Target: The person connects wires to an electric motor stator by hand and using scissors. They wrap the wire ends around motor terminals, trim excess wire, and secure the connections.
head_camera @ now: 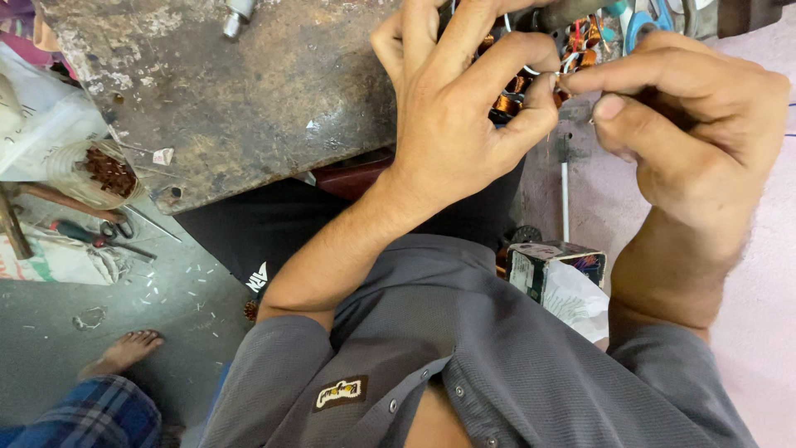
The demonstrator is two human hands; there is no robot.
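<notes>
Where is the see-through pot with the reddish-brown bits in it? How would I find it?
Start at the big rusty metal table and go to its left edge. There, on the white bag, lies a clear plastic pot tipped on its side. It is the only see-through container, filled with reddish-brown bits, just above the red-handled scissors.

A small multicoloured cardboard box (pixel 554 264) sits beside white plastic bags (pixel 37 124) at far left.

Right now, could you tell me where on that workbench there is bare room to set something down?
The worn benchtop is bare between the metal bolt at its far edge and the left hand. It is crowded around the copper coils, where the right hand works too.
</notes>
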